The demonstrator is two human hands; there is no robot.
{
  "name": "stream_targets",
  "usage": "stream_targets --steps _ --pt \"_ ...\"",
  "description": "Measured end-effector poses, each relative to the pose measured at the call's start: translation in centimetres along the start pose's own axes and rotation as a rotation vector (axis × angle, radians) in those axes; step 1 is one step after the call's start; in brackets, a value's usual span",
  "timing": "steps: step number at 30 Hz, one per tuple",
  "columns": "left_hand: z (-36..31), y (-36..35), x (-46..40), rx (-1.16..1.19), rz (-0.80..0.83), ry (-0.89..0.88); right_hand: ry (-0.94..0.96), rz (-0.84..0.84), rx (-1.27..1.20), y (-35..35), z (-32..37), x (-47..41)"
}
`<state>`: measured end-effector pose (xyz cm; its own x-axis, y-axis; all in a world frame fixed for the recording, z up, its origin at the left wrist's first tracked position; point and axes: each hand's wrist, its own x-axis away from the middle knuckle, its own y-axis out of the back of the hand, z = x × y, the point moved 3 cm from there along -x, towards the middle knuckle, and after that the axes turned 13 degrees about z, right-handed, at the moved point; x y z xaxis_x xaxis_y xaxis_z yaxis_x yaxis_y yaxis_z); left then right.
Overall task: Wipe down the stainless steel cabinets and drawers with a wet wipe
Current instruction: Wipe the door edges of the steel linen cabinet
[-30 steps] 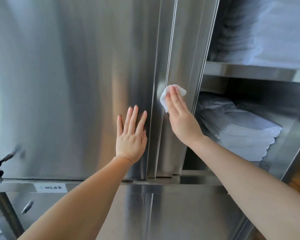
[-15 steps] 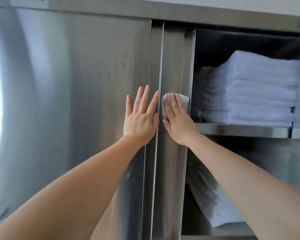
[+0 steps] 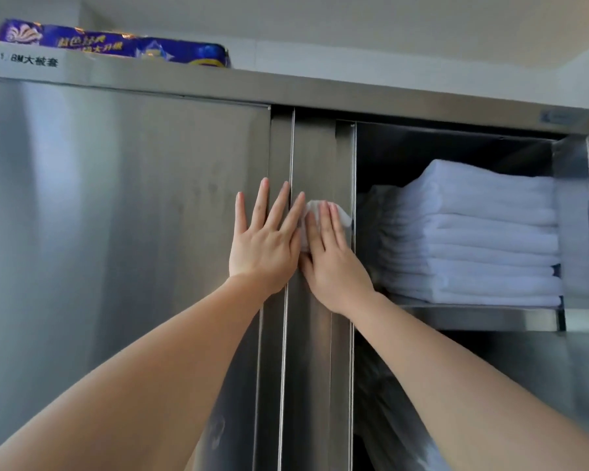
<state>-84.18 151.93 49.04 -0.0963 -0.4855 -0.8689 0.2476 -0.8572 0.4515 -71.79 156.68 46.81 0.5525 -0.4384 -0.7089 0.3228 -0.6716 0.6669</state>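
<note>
A tall stainless steel cabinet fills the view, with a wide sliding door (image 3: 123,232) on the left and a narrower door strip (image 3: 320,158) beside it. My left hand (image 3: 264,246) lies flat with spread, straight fingers on the left door's right edge. My right hand (image 3: 330,256) presses a white wet wipe (image 3: 344,217) flat against the narrow door strip, fingers straight. Most of the wipe is hidden under my fingers. The two hands touch side by side.
The cabinet's right side stands open, showing a stack of folded white towels (image 3: 473,232) on a steel shelf (image 3: 483,317), with more linen below. A blue and purple package (image 3: 116,44) lies on the cabinet top (image 3: 388,93), above a printed label (image 3: 29,60).
Both hands have slid upward along the doors, the wipe going up the narrow strip. My view has lifted from the lower shelf to the cabinet's top edge.
</note>
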Motion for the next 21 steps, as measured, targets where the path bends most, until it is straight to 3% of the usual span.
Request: stream_targets --steps 6,10,15,21 --pt "-0.1 -0.1 0.2 0.03 -0.022 0.0 -0.132 -0.094 -0.079 5.5 -2.0 -6.6" --pt "-0.1 -0.2 0.2 0.029 -0.018 0.005 -0.154 -0.311 -0.023 8.9 -3.7 -7.6" --pt "-0.1 -0.2 0.2 0.042 -0.037 -0.005 -0.195 -0.136 0.142 6.0 -4.6 -6.1" --pt "-0.1 -0.2 0.2 0.032 -0.039 -0.003 -0.238 -0.129 0.154 8.9 -5.8 -9.6"
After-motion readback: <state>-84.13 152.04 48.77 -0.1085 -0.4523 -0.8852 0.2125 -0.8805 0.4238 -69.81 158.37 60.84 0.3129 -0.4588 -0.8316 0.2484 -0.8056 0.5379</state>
